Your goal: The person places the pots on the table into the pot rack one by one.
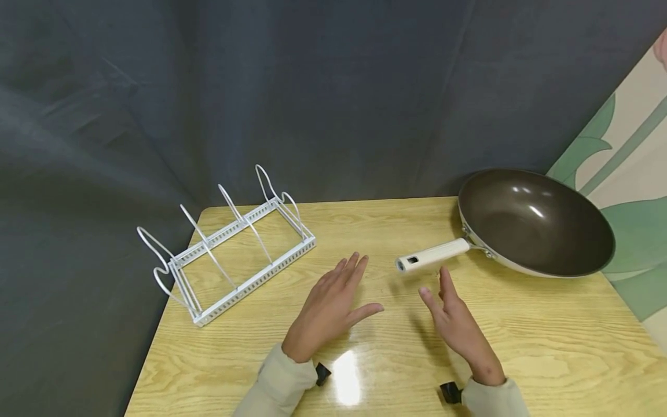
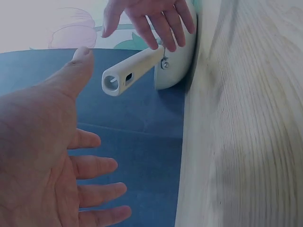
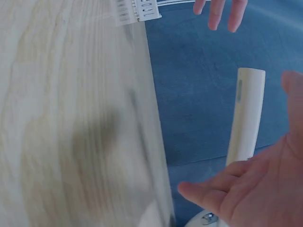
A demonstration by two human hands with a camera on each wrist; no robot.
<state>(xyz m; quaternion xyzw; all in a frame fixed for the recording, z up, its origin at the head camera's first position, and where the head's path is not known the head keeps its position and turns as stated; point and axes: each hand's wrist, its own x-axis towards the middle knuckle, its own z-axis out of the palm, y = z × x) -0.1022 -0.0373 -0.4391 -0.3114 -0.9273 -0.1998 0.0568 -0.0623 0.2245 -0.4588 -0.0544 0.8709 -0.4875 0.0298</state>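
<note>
A frying pan (image 1: 537, 226) with a dark brown inside and cream outside sits at the right of the table. Its cream handle (image 1: 435, 255) points left toward the middle, raised off the wood. My right hand (image 1: 461, 324) is just in front of the handle, fingers extended and thumb apart, holding nothing. To its left, my left hand (image 1: 328, 307) hovers over the table with fingers straight and thumb spread, also without anything in it. Beyond the left hand stands a white wire rack (image 1: 255, 278) with several upright loops on a slotted rectangular frame.
The wooden table (image 1: 396, 370) meets a dark curtain (image 1: 333, 104) along its back and left sides. A wall with a green and pink plant pattern (image 1: 636, 231) rises at the right, close behind the pan.
</note>
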